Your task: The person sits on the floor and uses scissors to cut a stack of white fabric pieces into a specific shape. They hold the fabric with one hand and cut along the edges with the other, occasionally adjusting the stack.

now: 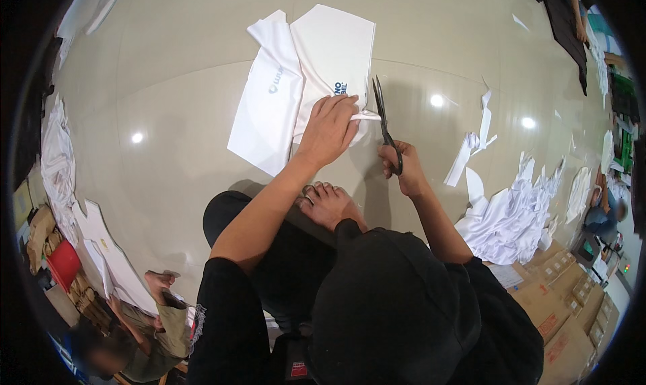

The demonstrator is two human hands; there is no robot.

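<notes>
My left hand (330, 126) is closed on a fold of a white cut fabric piece (336, 38) with dark blue print, which lies on the floor. A short narrow bit of that fabric sticks out from my fingers toward the scissors. My right hand (402, 164) grips black-handled scissors (381, 109) by the loops, with the blades pointing away from me. The blades stand beside the fabric's right edge; whether they touch the narrow bit I cannot tell. Left of it, partly tucked against it, lies another white fabric piece (259, 119) with a pale blue print and a folded-over top.
Glossy beige floor (182, 116) surrounds the fabric. My bare foot (331, 204) is close behind my left hand. White scraps (464, 153) and a heap of white fabric (515, 217) lie to the right, near cardboard boxes (562, 297). Another person (134, 338) sits at the lower left.
</notes>
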